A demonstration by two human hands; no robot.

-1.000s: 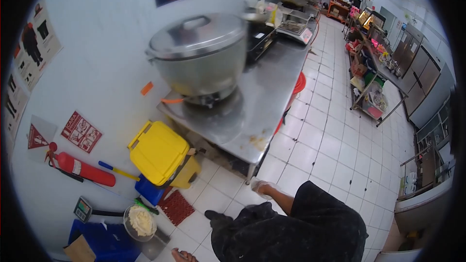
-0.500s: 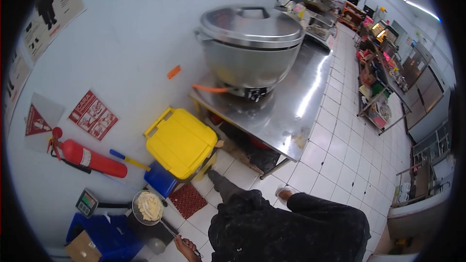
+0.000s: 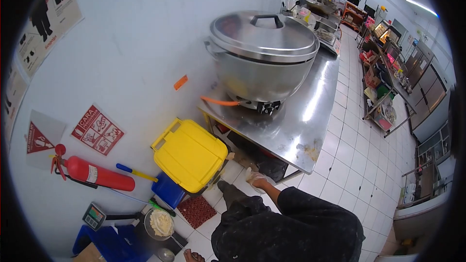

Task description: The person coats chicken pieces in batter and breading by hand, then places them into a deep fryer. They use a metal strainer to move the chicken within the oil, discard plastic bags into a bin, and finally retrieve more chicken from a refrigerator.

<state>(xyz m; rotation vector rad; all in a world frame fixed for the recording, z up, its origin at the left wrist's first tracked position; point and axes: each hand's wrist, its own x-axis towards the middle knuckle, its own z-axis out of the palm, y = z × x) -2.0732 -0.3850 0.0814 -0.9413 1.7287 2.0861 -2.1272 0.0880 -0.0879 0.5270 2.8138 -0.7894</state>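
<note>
My left hand (image 3: 193,256), at the bottom edge, is closed round the thin handle of a round strainer (image 3: 177,243). Pale, clumpy crumbs (image 3: 160,222) lie in its bowl, level above the floor near a small scale. My right hand (image 3: 254,179) wears a loose clear plastic glove. It is stretched out beside the steel table's near corner, to the right of a bin with a yellow lid (image 3: 190,155), and apart from the lid. Its fingers seem extended, with nothing visible in them, though the glove blurs them. The lid is down.
A large lidded rice cooker (image 3: 264,58) stands on the steel table (image 3: 301,136). Along the wall are a red fire extinguisher (image 3: 99,173), a blue dustpan (image 3: 167,189), a digital scale (image 3: 94,216) and a blue crate (image 3: 109,245). A dark red mat (image 3: 196,211) lies on the tiles.
My right hand has moved forward and left, toward the bin and the table corner. My left hand still holds the strainer, lower in view. The whole view has shifted slightly.
</note>
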